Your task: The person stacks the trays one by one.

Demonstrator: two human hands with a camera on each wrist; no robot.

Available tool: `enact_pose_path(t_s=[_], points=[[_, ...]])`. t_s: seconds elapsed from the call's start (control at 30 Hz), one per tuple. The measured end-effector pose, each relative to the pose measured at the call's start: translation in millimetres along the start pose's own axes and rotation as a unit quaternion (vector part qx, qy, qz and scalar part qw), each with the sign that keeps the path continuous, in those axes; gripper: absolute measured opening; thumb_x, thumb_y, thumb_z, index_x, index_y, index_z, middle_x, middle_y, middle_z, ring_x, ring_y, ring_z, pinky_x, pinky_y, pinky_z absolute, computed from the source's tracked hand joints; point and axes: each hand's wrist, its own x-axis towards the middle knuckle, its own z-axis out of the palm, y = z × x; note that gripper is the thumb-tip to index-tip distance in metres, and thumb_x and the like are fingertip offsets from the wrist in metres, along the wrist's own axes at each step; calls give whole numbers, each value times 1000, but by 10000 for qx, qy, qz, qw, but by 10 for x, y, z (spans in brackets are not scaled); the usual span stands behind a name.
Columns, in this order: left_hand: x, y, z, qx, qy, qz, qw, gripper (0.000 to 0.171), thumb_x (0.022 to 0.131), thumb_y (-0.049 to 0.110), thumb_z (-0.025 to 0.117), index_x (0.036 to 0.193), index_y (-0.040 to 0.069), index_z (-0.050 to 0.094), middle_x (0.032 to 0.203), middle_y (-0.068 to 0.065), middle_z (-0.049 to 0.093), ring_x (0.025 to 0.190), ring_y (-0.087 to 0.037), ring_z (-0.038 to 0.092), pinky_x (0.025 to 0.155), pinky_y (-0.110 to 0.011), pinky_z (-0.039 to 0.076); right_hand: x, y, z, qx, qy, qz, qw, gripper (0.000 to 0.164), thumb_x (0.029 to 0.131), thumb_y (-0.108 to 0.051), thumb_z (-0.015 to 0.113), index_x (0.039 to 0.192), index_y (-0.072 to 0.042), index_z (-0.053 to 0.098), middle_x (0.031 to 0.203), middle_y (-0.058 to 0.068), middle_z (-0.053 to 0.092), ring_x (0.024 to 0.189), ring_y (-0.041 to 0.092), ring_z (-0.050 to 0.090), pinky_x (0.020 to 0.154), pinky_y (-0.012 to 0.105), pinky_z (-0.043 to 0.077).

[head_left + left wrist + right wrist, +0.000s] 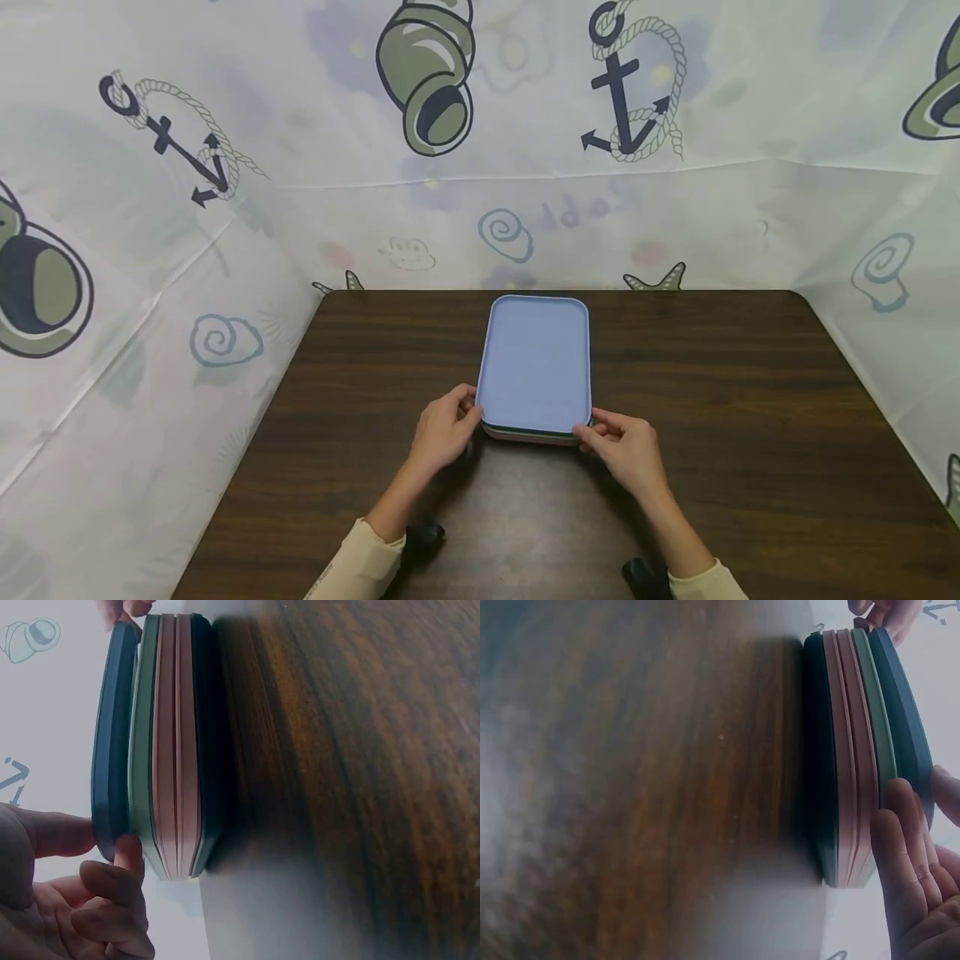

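A light blue rectangular tray (534, 362) tops a stack of trays on the table. Below it, the wrist views show a green tray (142, 750), two pink trays (176, 750) and a dark tray (821, 765) at the bottom. My left hand (444, 429) pinches the blue tray's near left corner between thumb and fingers. At its near right corner, my right hand (624, 450) pinches the same tray. A narrow gap shows between the blue tray and the green one at the near edge in the left wrist view.
The stack stands on a dark brown wooden table (712, 375), near its far edge. Behind and beside the table hangs a white cloth (555, 100) printed with anchors and shells. Black straps (425, 536) show at both wrists.
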Motion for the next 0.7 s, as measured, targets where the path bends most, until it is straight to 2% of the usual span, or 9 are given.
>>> enact_pose_path(t_s=[0.47, 0.7], points=[[-9, 23, 33, 294, -12, -46, 9996, 25, 91, 23, 63, 113, 13, 69, 84, 7, 64, 65, -10, 55, 60, -34, 45, -4, 31, 29, -44, 33, 156, 9999, 48, 80, -17, 82, 118, 8, 65, 75, 8, 72, 65, 19, 70, 56, 24, 52], [-19, 47, 41, 425, 62, -52, 9991, 25, 92, 23, 62, 113, 13, 69, 84, 7, 66, 71, -14, 59, 64, -38, 47, -4, 21, 37, -55, 54, 212, 9997, 48, 81, -18, 82, 118, 7, 66, 75, 8, 72, 65, 20, 71, 57, 24, 52]])
